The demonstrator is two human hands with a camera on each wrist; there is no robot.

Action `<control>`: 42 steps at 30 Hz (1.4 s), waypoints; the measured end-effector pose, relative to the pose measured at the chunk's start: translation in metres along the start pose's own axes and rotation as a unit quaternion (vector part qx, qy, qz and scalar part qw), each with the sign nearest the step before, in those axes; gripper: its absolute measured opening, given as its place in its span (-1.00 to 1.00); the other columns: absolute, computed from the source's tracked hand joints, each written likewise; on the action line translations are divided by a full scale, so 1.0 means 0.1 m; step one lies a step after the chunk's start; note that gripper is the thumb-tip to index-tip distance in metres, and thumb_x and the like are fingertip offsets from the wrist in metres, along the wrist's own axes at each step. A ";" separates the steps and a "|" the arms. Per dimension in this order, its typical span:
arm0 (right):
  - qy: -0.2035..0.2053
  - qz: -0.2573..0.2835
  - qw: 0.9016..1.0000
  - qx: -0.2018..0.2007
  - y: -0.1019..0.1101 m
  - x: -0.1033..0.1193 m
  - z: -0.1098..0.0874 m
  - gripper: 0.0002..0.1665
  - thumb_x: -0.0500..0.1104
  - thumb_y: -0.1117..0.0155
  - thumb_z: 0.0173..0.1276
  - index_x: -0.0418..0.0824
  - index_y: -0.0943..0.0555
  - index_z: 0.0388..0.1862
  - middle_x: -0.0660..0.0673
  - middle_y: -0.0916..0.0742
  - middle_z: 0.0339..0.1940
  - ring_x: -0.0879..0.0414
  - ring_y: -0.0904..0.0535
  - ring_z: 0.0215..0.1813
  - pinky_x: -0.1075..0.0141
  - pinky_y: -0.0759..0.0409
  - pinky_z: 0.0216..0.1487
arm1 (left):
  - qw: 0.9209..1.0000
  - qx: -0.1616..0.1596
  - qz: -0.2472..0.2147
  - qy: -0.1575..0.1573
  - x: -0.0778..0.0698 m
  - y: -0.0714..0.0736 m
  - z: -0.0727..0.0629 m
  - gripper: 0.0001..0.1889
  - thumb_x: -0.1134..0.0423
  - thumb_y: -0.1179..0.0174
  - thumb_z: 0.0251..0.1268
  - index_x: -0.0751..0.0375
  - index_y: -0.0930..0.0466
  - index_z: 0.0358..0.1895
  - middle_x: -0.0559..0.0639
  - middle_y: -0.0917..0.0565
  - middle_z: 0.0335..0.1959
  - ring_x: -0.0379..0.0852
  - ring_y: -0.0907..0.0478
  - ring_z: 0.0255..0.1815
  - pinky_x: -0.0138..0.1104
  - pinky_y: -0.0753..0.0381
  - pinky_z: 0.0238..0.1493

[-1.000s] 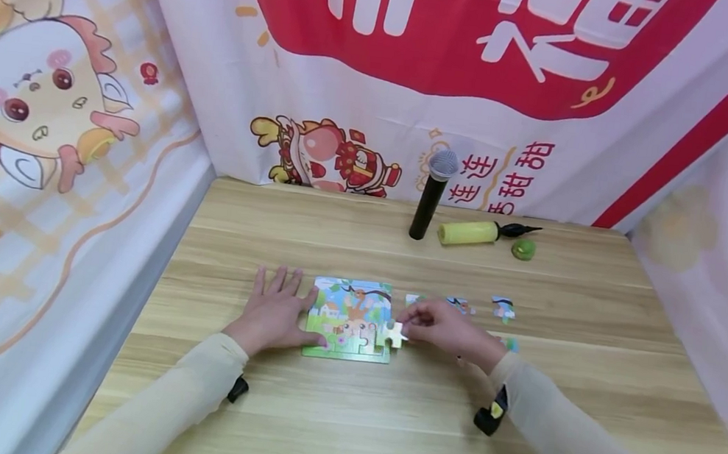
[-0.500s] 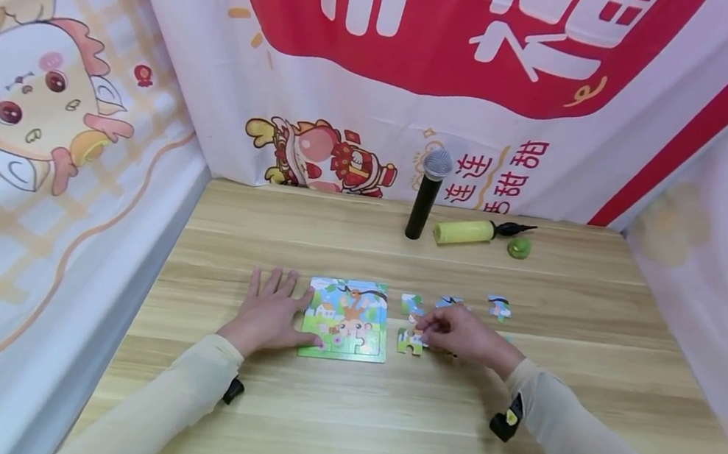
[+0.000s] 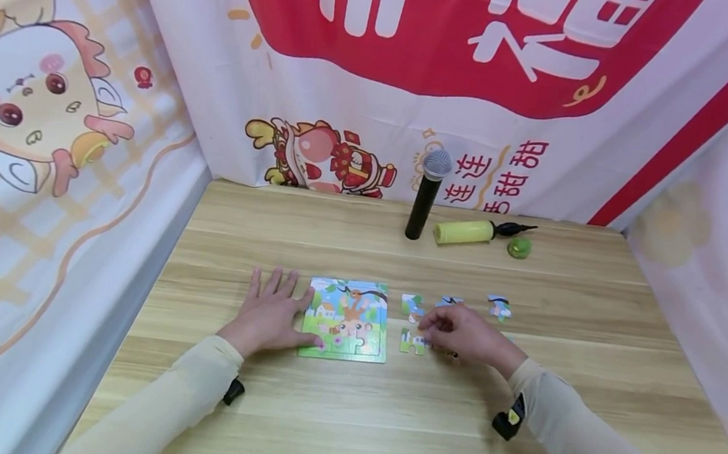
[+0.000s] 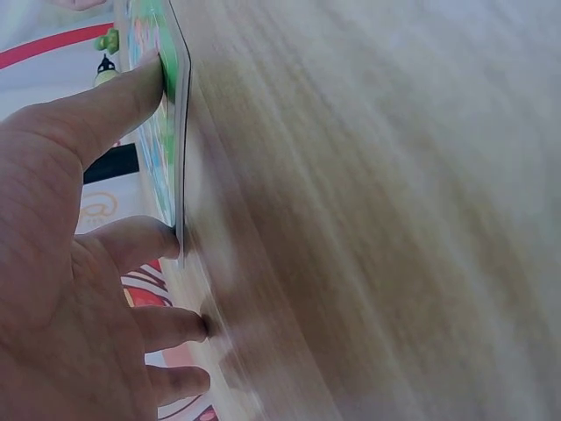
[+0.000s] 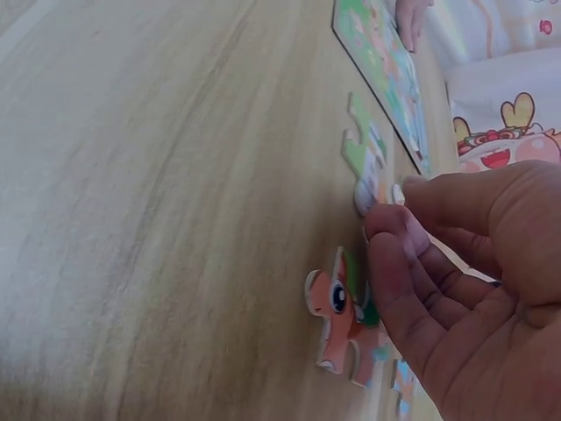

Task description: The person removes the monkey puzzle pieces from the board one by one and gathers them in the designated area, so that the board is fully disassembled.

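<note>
R hand (image 3: 465,332) now clear of board (image 3: 350,356), curled at pc (image 3: 407,341), so it's unplaced; grip unclear. L hand (image 3: 266,315), spread, touches board.

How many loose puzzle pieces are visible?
6: green piece at the right hand, leafy piece and branch piece beyond, second branch piece farther right, eye piece partly under the hand, teal sliver by the wrist. Others may be hidden.

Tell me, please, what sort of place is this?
Probably a small indoor booth, curtained off around a table: printed cloths hang behind and at both sides of the wooden table, which holds a microphone and a puzzle.
</note>
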State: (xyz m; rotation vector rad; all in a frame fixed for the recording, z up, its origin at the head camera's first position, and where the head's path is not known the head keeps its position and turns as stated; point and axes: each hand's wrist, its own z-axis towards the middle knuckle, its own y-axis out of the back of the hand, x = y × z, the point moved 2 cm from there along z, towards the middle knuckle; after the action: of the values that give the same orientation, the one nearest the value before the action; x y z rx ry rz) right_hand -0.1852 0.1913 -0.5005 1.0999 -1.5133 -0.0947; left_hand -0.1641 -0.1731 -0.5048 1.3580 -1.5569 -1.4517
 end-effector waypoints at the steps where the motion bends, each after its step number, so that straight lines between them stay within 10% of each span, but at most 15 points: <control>1: -0.002 -0.001 1.000 -0.002 0.00 0.02 0.00 -0.84 -0.23 -0.25 0.51 -0.15 -0.70 -0.01 -0.04 -0.72 -0.26 0.09 -0.63 -0.24 0.20 -0.64 -0.22 | 1.000 0.000 0.000 0.000 0.00 0.00 -0.01 0.10 -0.62 -0.15 0.03 0.02 -0.29 0.56 0.31 -0.01 0.61 0.40 0.24 0.60 0.29 0.59 0.41; 16: 0.026 -0.043 0.999 -0.001 0.04 0.40 0.26 -0.72 -0.08 -0.26 0.53 -0.13 -0.72 0.10 0.07 -0.74 -0.17 0.13 -0.63 -0.17 0.18 -0.62 -0.12 | 0.999 -0.020 0.029 -0.014 -0.15 0.04 0.05 0.11 -0.59 -0.02 0.19 0.23 -0.21 0.57 0.30 -0.02 0.61 0.36 0.22 0.61 0.29 0.44 0.45; 29: 0.114 -0.102 0.986 0.073 -0.66 0.62 0.37 -0.64 -0.20 -0.37 0.42 -0.28 -0.71 0.15 0.10 -0.70 -0.27 0.21 -0.56 -0.33 0.32 -0.57 -0.30 | 0.997 0.033 0.073 0.000 -0.28 -0.22 -0.04 0.20 -0.68 0.02 0.07 0.30 -0.30 0.52 0.30 -0.05 0.60 0.35 0.18 0.60 0.28 0.43 0.46; 42: 0.103 -0.113 0.988 0.034 -0.49 0.73 0.48 -0.76 -0.20 -0.34 0.43 -0.21 -0.77 0.01 0.05 -0.76 -0.19 0.27 -0.59 -0.28 0.31 -0.61 -0.21 | 0.997 0.030 0.067 0.020 -0.27 0.03 0.06 0.19 -0.66 -0.05 0.05 0.28 -0.30 0.52 0.28 -0.01 0.62 0.33 0.23 0.61 0.28 0.48 0.45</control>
State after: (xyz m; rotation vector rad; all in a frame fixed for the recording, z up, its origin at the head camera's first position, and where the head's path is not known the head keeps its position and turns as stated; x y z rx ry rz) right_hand -0.1860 0.0917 -0.4913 1.2936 -1.2119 -0.0845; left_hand -0.1628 -0.1464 -0.4979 1.2834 -1.6438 -1.2985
